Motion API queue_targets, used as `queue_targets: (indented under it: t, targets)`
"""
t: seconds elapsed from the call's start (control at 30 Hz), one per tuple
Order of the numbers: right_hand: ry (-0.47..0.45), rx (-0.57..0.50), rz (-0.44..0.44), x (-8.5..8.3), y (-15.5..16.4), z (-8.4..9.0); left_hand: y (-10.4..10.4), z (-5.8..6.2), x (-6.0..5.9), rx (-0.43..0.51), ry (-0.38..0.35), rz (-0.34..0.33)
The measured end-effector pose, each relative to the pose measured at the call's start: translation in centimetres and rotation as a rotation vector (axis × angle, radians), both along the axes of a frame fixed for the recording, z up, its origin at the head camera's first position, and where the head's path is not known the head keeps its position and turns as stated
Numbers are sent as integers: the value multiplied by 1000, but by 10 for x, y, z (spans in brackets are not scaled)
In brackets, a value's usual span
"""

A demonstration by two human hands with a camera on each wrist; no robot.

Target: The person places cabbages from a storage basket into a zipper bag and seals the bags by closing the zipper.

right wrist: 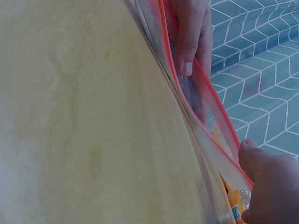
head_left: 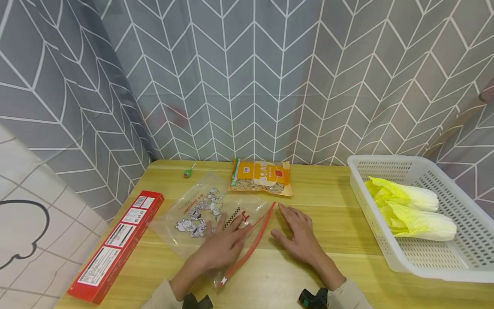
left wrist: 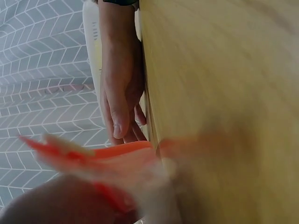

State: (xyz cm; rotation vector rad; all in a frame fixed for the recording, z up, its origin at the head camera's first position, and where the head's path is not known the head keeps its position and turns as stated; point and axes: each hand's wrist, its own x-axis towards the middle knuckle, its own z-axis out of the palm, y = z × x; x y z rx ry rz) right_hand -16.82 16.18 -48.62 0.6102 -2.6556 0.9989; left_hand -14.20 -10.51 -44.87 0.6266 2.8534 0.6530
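Observation:
A clear zip bag [head_left: 181, 214] with a red zip strip [head_left: 254, 244] and printed cartoon figures lies flat on the table, its mouth toward the right. My left hand [head_left: 221, 246] rests on top of it with the fingers spread. In the right wrist view, the two red edges of the mouth stand apart, and the left thumb is by the upper edge. My right hand [head_left: 301, 236] is just right of the mouth, fingers fairly straight, fingertips beside the bag's far corner. Whether it touches the bag is unclear.
An orange food packet [head_left: 260, 177] lies behind the bag, with a green-wrapped lollipop [head_left: 188, 173] to its left. A long red box [head_left: 119, 244] sits along the left edge. At the right stands a white plastic basket [head_left: 370, 240] holding two yellow-green cabbages [head_left: 420, 221].

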Motion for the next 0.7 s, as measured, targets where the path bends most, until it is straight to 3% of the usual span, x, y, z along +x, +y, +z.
queue_targets:
  t: [0.13,0.27,0.47,0.7]
  targets:
    - [-4,-1,-5,0,0,-1,2,3,3,23,-24,49]
    - [-4,0,-2,0,0,-1,2,7,4,80,-35,141]
    - [15,0,6,0,0,-2,2,13,4,159,13,253]
    - [22,-12,15,0,0,-1,4,23,7,163,55,223]
